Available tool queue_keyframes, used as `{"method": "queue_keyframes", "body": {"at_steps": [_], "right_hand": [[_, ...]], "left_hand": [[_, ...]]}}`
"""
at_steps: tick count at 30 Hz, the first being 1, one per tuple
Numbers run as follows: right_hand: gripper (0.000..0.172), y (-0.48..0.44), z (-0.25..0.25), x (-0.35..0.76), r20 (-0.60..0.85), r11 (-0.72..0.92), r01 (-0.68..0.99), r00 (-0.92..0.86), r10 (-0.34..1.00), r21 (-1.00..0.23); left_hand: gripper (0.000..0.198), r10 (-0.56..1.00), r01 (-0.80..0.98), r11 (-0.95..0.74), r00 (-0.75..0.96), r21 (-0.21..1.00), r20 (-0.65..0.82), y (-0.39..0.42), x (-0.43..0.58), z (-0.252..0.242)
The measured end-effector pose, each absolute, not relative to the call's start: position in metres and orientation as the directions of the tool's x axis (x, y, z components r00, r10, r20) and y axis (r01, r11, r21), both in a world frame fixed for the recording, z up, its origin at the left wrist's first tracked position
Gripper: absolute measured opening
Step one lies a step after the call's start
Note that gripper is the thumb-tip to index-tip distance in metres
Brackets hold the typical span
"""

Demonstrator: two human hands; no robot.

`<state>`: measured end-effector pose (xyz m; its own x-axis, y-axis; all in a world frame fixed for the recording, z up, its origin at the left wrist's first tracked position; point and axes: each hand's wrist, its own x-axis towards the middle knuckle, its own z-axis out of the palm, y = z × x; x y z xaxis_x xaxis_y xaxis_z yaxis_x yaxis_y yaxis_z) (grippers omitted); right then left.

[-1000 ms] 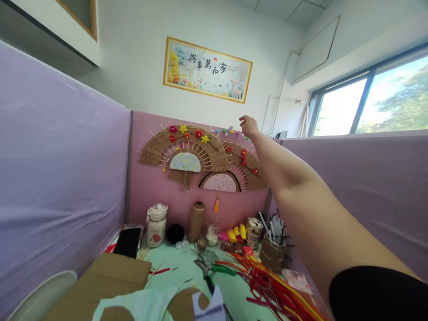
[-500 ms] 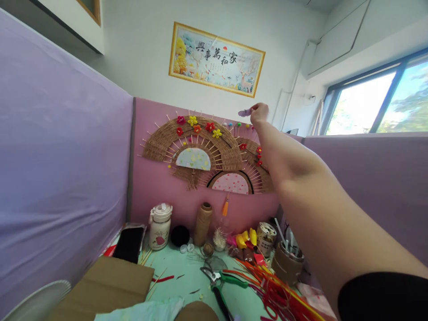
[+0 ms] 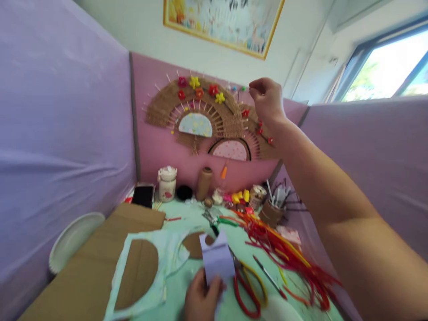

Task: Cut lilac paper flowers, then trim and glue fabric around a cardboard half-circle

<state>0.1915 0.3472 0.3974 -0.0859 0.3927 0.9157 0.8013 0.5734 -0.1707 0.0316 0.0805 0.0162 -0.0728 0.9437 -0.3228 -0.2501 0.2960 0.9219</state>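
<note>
My right hand [image 3: 266,97] is raised in front of the pink partition, fingers curled together in a pinch near the coloured pins [image 3: 236,88] at the top of the woven fan decorations [image 3: 203,117]. What it pinches is too small to make out. My left hand [image 3: 202,298] is low at the bottom of the view, closed on a pale lilac piece of paper [image 3: 217,260] held upright above the green table top. Red-handled scissors [image 3: 246,290] lie just right of that hand.
Brown cardboard [image 3: 85,267] with a cut-out green sheet [image 3: 143,267] lies at the left, beside a white paper plate [image 3: 72,240]. Red and orange strips [image 3: 284,252], green pliers [image 3: 219,220], a jar [image 3: 166,183], a twine spool [image 3: 204,183] and tool cups [image 3: 271,209] crowd the back.
The view has tilted down. My right hand has drawn back from the partition's top and lowered slightly. My left hand with the lilac paper has come into view.
</note>
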Motion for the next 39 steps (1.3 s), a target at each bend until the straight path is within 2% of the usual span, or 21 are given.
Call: {"method": "queue_keyframes", "body": {"at_steps": [2, 4, 6, 8, 10, 13, 18, 21, 23, 26, 30, 34, 39], "right_hand": [[0.018, 0.285, 0.341, 0.188, 0.883, 0.643, 0.739, -0.147, 0.445, -0.201], [0.016, 0.219, 0.279, 0.189, 0.778, 0.625, 0.739, -0.228, 0.585, -0.253], [0.014, 0.158, 0.214, 0.194, 0.588, 0.457, 0.825, -0.196, 0.785, -0.334], [0.013, 0.108, 0.151, 0.202, 0.223, 0.163, 0.936, -0.095, 0.97, -0.313], [0.011, 0.073, 0.096, 0.209, 0.066, 0.035, 0.955, -0.017, 0.998, -0.294], [0.013, 0.049, 0.037, 0.213, -0.047, -0.108, 0.955, 0.099, 0.994, -0.277], [0.011, 0.054, 0.009, 0.206, -0.058, -0.225, 0.912, 0.219, 0.974, -0.344], [0.005, 0.058, 0.013, 0.205, -0.051, -0.243, 0.855, 0.247, 0.968, -0.458], [0.007, 0.056, 0.016, 0.205, -0.025, -0.223, 0.796, 0.253, 0.967, -0.563], [0.006, 0.045, 0.019, 0.199, 0.023, -0.146, 0.65, 0.245, 0.969, -0.746], [0.02, 0.03, 0.021, 0.172, 0.083, 0.017, 0.338, 0.18, 0.98, -0.941], [0.023, 0.031, 0.022, 0.146, 0.153, 0.139, 0.074, 0.243, 0.958, -0.988], [0.03, 0.047, 0.027, 0.14, 0.167, 0.202, -0.075, 0.329, 0.929, -0.976]], "left_hand": [[0.02, 0.975, -0.314, 0.171, -0.081, 0.934, -0.206, 0.081, 0.03, 0.02], [0.02, 0.971, -0.386, 0.097, -0.167, 0.918, -0.173, 0.082, 0.028, 0.023], [0.022, 0.965, -0.512, 0.034, -0.206, 0.859, -0.161, 0.083, 0.026, 0.026], [0.019, 0.962, -0.538, 0.039, -0.208, 0.842, -0.177, 0.083, 0.025, 0.027], [0.017, 0.964, -0.545, 0.053, -0.19, 0.837, -0.184, 0.082, 0.027, 0.027], [0.014, 0.97, -0.546, 0.068, -0.161, 0.835, -0.185, 0.08, 0.03, 0.024], [0.01, 0.975, -0.527, 0.091, -0.124, 0.845, -0.182, 0.077, 0.033, 0.02], [0.013, 0.98, -0.522, 0.084, -0.111, 0.849, -0.164, 0.077, 0.032, 0.022], [0.014, 0.982, -0.529, 0.062, -0.119, 0.846, -0.147, 0.076, 0.031, 0.025], [0.013, 0.984, -0.556, 0.0, -0.149, 0.831, -0.1, 0.076, 0.029, 0.031], [0.018, 0.985, -0.584, -0.069, -0.168, 0.809, -0.038, 0.074, 0.026, 0.036], [0.021, 0.993, -0.587, -0.04, -0.111, 0.808, -0.031, 0.069, 0.026, 0.036], [0.024, 0.997, -0.548, 0.076, 0.025, 0.833, -0.074, 0.057, 0.032, 0.029]]}}
